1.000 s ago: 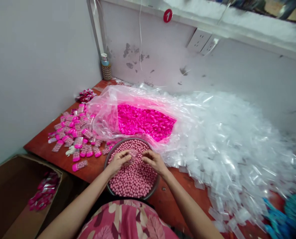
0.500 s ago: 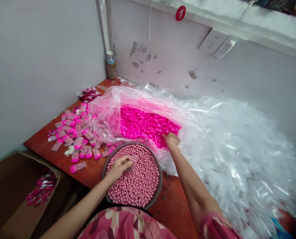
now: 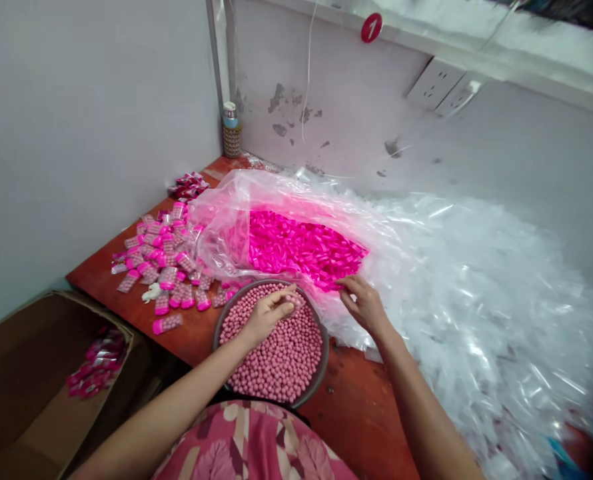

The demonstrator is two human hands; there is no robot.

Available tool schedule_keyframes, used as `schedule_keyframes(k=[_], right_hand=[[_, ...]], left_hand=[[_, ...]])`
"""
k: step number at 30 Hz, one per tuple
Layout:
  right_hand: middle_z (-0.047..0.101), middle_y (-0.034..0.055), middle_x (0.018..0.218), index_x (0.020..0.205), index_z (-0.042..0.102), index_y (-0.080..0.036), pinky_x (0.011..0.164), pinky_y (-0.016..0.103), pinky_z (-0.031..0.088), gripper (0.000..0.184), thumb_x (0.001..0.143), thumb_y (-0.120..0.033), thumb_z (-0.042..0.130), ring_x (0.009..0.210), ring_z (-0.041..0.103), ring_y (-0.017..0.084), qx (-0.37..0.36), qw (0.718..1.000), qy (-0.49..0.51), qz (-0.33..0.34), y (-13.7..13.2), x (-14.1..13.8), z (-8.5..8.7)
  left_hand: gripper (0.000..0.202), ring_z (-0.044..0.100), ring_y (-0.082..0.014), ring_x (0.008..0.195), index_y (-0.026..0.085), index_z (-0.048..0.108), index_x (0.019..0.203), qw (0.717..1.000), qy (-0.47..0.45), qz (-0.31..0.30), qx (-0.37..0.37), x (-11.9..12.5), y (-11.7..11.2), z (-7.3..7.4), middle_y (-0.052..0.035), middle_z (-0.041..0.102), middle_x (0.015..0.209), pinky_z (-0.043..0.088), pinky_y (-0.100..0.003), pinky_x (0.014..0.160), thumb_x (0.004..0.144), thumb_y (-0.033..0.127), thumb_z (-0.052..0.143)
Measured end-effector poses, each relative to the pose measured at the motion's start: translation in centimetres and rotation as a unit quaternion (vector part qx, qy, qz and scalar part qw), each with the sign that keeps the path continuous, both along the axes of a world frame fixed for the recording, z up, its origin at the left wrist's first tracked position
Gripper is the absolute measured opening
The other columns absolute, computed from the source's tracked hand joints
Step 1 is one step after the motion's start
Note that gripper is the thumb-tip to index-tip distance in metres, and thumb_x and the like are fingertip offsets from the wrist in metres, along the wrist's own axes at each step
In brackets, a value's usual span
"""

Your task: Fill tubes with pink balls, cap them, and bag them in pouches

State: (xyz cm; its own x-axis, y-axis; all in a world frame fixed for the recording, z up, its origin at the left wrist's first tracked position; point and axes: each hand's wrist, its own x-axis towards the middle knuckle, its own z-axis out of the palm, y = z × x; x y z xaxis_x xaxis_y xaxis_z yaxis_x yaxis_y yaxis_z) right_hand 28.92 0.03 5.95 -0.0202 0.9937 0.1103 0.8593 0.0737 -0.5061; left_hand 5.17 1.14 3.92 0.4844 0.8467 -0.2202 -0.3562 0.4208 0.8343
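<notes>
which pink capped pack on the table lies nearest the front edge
The pink-capped pack lying by itself in front, its cap pointing left and bead-filled body right; the other packs lie farther back, mostly bunched together.

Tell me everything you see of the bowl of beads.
The round bowl is dark grey-brown, perhaps plastic, with a plain rim. It stands upright at the table's near side, base hidden, filled with small pink beads. A translucent bag lies against or just behind its far rim. The left grip is above it.
</notes>
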Motion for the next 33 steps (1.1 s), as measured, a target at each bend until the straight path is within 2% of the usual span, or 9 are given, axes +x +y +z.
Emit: schedule_keyframes(k=[3, 5, 9, 13, 17, 20, 22, 27, 33], right_hand=[[0.058, 0.0041, 0.086, 0.091, 0.061, -0.022, 0.071, 0.029, 0.044, 0.017, 0.078, -0.019, 0.050, 0.077, 0.055, 0.016, 0.041, 0.983, 0.153, 0.090, -1.9, -2.7, 1.4], [0.059, 0.0029, 0.086, 0.093, 0.060, -0.023, 0.071, 0.029, 0.045, 0.017, 0.077, -0.021, 0.054, 0.077, 0.055, 0.016, 0.040, 0.964, 0.257, 0.049, -2.9, -4.4, 1.5], [0.061, 0.0020, 0.089, 0.099, 0.057, -0.023, 0.074, 0.031, 0.046, 0.026, 0.074, -0.025, 0.060, 0.082, 0.057, 0.017, -0.008, 0.890, 0.454, -0.039, -4.2, -6.9, 0.0], [0.063, 0.0011, 0.098, 0.097, 0.060, -0.025, 0.084, 0.034, 0.042, 0.025, 0.072, -0.026, 0.063, 0.091, 0.057, 0.019, -0.026, 0.863, 0.503, -0.049, -4.9, -8.0, -1.1], [0.063, 0.0019, 0.094, 0.097, 0.061, -0.024, 0.082, 0.036, 0.042, 0.024, 0.074, -0.030, 0.060, 0.088, 0.057, 0.020, 0.022, 0.898, 0.431, -0.082, -4.8, -7.7, -0.1], [0.063, 0.0034, 0.088, 0.099, 0.061, -0.024, 0.076, 0.033, 0.044, 0.026, 0.074, -0.031, 0.060, 0.080, 0.057, 0.019, 0.026, 0.954, 0.297, 0.013, -4.4, -7.4, 1.7], [0.062, 0.0038, 0.082, 0.099, 0.061, -0.024, 0.070, 0.030, 0.044, 0.025, 0.076, -0.031, 0.058, 0.074, 0.056, 0.018, 0.022, 0.974, 0.203, 0.096, -4.1, -7.5, 2.8], [0.058, 0.0050, 0.075, 0.098, 0.059, -0.021, 0.063, 0.027, 0.042, 0.020, 0.083, -0.030, 0.049, 0.070, 0.055, 0.017, 0.028, 0.980, 0.072, 0.183, -4.0, -8.4, 3.9], [0.054, 0.0057, 0.071, 0.087, 0.055, -0.018, 0.058, 0.025, 0.040, 0.015, 0.085, -0.027, 0.043, 0.065, 0.053, 0.017, 0.016, 0.979, -0.026, 0.200, -4.8, -9.1, 4.0]], left_hand=[[0.035, 0.055, -0.0176, 0.086, 0.014, 0.062, 0.095, 1.000, -0.007, -0.012, 0.019, 1.5, -0.3, 0.6, -0.0065, 0.062, 0.091, 0.042, -0.030, 0.079, 0.065, 0.031, 0.067], [0.032, 0.056, -0.0170, 0.081, 0.013, 0.063, 0.090, 1.000, -0.010, -0.011, 0.014, 1.9, -0.8, 0.7, -0.0057, 0.062, 0.085, 0.043, -0.030, 0.076, 0.065, 0.033, 0.067], [0.028, 0.056, -0.0145, 0.074, 0.012, 0.062, 0.083, 0.999, -0.037, 0.015, -0.003, 1.5, -2.0, 1.2, -0.0042, 0.060, 0.080, 0.045, -0.030, 0.073, 0.066, 0.034, 0.067], [0.028, 0.055, -0.0138, 0.071, 0.012, 0.061, 0.079, 0.998, -0.053, 0.016, 0.001, 0.8, -2.6, 1.8, -0.0034, 0.060, 0.077, 0.044, -0.029, 0.073, 0.065, 0.035, 0.067], [0.027, 0.056, -0.0166, 0.078, 0.013, 0.061, 0.087, 0.998, 0.002, 0.014, 0.062, -0.2, -2.6, 2.1, -0.0054, 0.061, 0.084, 0.043, -0.030, 0.075, 0.071, 0.034, 0.061], [0.021, 0.056, -0.0180, 0.083, 0.016, 0.064, 0.088, 0.972, 0.125, 0.005, 0.197, -1.2, -2.4, 2.2, -0.0052, 0.063, 0.086, 0.042, -0.029, 0.077, 0.076, 0.031, 0.055], [0.020, 0.056, -0.0180, 0.082, 0.018, 0.065, 0.090, 0.943, 0.187, -0.003, 0.273, -1.8, -2.3, 2.2, -0.0049, 0.064, 0.085, 0.041, -0.028, 0.076, 0.078, 0.028, 0.053], [0.022, 0.057, -0.0171, 0.079, 0.018, 0.065, 0.095, 0.910, 0.219, -0.009, 0.352, -2.5, -2.4, 1.9, -0.0054, 0.065, 0.087, 0.040, -0.026, 0.074, 0.080, 0.026, 0.050], [0.024, 0.058, -0.0171, 0.077, 0.018, 0.066, 0.092, 0.891, 0.234, -0.035, 0.387, -3.0, -2.5, 2.3, -0.0060, 0.065, 0.083, 0.040, -0.026, 0.073, 0.082, 0.029, 0.047]])
